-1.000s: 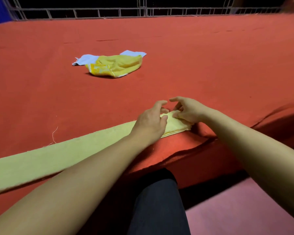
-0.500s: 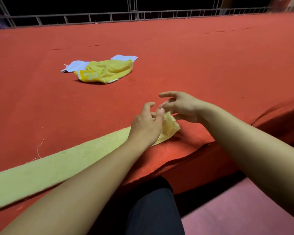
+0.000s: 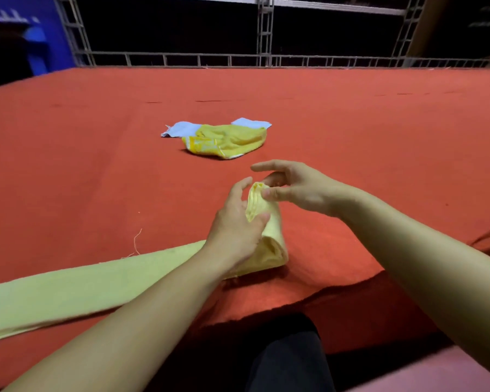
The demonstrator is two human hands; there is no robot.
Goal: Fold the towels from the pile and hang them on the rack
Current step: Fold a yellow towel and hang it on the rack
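Hands pinching pale yellow towel point(image 3: 96, 290) end: left hand point(image 3: 235, 230) cupping, right hand point(image 3: 292, 188) at 1 o'clock thumb-gripping. Fold possibly slipping if grip loosening.

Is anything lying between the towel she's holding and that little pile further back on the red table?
Nothing visible. Both hands, left hand and right hand, hold the pale yellow towel, and only bare red cloth lies between it and the yellow and blue pile.

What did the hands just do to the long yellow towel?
Both hands lifted its right end off the red table and began turning it back. The left hand and right hand now pinch the towel raised. The rest stayed flat; the pile did not move.
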